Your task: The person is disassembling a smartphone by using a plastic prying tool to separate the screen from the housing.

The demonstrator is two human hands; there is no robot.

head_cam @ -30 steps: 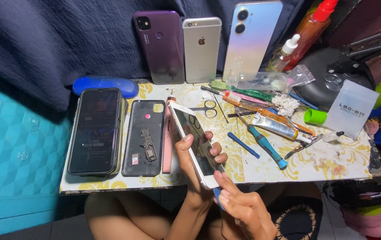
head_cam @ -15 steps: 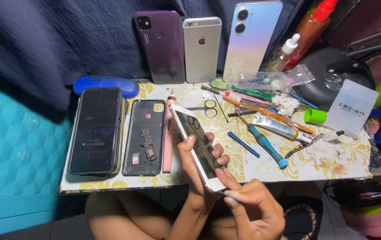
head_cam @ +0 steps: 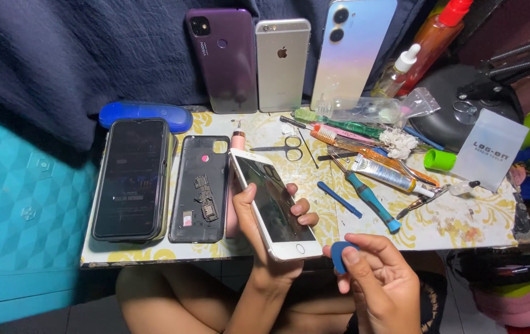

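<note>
Two hands: both work at the near edge of the small table (head_cam: 153, 255).
Surface: a worn tabletop with a yellow floral pattern, crowded beyond the fingertips with scissors (head_cam: 284, 148), a blue-handled screwdriver (head_cam: 371, 201), a short blue pry stick (head_cam: 339, 199), a tube (head_cam: 383, 174) and a toothbrush (head_cam: 339, 131).
Left of the thumb: an opened phone shell (head_cam: 202, 188) showing its parts, and past it a dark phone (head_cam: 130, 178) lying face up.
Room: a dark blue cloth (head_cam: 60, 55) hangs behind; three phones lean on it, purple (head_cam: 223, 59), silver (head_cam: 282, 62) and pale iridescent (head_cam: 353, 52); a teal panel (head_cam: 17, 210) stands to the left.
Left hand (head_cam: 271, 235): clamped on the white phone (head_cam: 271, 201), thumb on its left edge, fingers (head_cam: 302, 213) curled over the right edge; the phone is tilted, screen up, above the table's front edge.
Right hand (head_cam: 379, 281): thumb and forefinger pinched together on a blue pick (head_cam: 341, 255), just beside the phone's lower right corner.
Change: a second ago the right fingers lay against the phone's bottom end; now they have drawn off to the right with the pick showing, and the phone has hardly shifted.
</note>
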